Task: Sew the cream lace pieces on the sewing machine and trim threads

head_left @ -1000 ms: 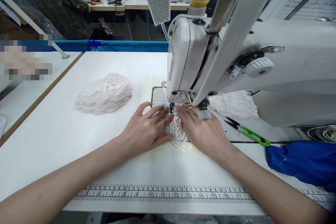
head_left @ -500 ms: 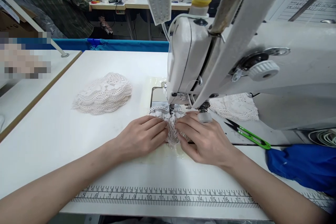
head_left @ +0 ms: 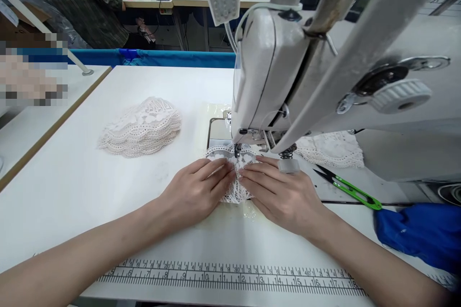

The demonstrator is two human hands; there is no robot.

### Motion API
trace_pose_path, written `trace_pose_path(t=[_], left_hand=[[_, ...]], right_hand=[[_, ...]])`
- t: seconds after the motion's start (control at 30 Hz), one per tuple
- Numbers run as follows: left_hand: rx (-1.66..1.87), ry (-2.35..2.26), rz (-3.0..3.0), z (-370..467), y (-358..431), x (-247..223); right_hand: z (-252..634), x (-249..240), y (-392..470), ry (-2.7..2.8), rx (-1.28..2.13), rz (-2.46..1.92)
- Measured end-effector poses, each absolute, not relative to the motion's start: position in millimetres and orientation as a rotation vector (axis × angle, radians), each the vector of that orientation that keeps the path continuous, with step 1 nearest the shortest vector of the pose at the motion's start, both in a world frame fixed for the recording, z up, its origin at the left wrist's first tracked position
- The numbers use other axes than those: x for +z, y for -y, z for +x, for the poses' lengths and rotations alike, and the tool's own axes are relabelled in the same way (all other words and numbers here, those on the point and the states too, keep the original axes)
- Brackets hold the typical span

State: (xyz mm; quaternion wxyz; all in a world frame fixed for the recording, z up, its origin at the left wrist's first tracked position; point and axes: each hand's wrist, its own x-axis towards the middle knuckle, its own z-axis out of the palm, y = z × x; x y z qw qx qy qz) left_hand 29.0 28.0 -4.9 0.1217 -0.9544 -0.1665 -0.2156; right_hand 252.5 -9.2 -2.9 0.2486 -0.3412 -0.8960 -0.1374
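A small piece of white lace (head_left: pixel 236 193) lies on the bed of a white sewing machine (head_left: pixel 257 67), its far edge at the presser foot (head_left: pixel 236 150). From the left, my left hand (head_left: pixel 200 189) holds the lace, fingertips pressed down on it near the foot. My right hand (head_left: pixel 283 192) grips the same piece from the right, its fingers together and partly under a white knob of the machine. The fingertips of both hands nearly meet in front of the needle. My right thumb is mostly hidden.
Stacked lace pieces (head_left: pixel 142 127) lie to the left, and more lace (head_left: pixel 331 148) lies behind the machine head. Green thread snips (head_left: pixel 355 191) and blue cloth (head_left: pixel 419 235) are at right. A printed ruler (head_left: pixel 230 276) runs along the front edge. A person in a plaid sleeve (head_left: pixel 86 0) is beyond.
The lace between my hands has spread flatter, and more of its near edge shows. My left fingers have shifted slightly right and forward. The view has moved a little, with the machine appearing larger.
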Motion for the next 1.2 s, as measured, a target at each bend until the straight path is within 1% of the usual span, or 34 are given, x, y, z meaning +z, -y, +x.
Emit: trace_pose_path(t=[0.77,1.2], left_hand=[[-0.657,0.53,-2.744,32,-37,-4],[-0.625,0.614,-2.743,32,-43,-6]], right_hand=[[250,-3,5,2.439,-0.384,-0.989],[251,-10,4,2.459,-0.512,-0.98]])
